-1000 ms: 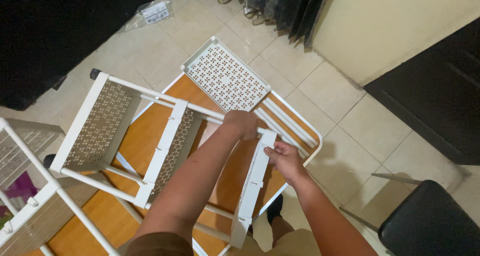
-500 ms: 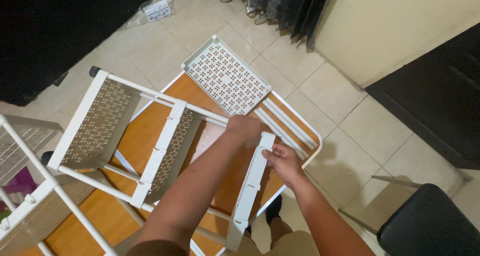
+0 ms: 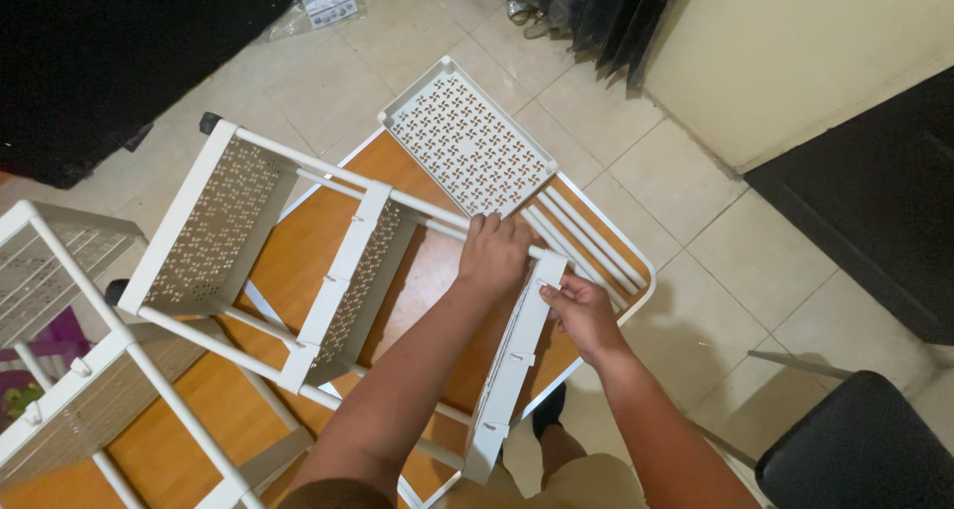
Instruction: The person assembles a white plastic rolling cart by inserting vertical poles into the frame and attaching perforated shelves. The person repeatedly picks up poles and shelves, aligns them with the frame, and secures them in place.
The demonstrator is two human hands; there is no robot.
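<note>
Two hands work on a white rack [image 3: 328, 280] that lies on its side on a low orange table [image 3: 298, 260]. Lying down like this, the rack's poles and shelves are easy to reach from above.

Far to the left of the hands stands another white rack [image 3: 60, 370], already upright. Closer in, two shelves with little holes sit on the lying rack's thin poles, side by side with gaps between them.

The left hand [image 3: 494, 255] is curled over a pole at the top corner of the nearest shelf [image 3: 512, 370]. Its fingers are bent down and wrapped around the pole, so it looks closed on it, likely to keep the rack from sliding.

Just behind that hand lies a loose shelf tray [image 3: 467, 146], flat on the table, with spare white poles [image 3: 586, 236] lined up beside it.

The right hand [image 3: 581, 315] is just beside the left one. Its fingertips pinch the corner of the nearest shelf. The two hands are close together but not touching.

To the right of the hands is tiled floor [image 3: 715, 270], and a black seat [image 3: 865, 449] near the corner.
</note>
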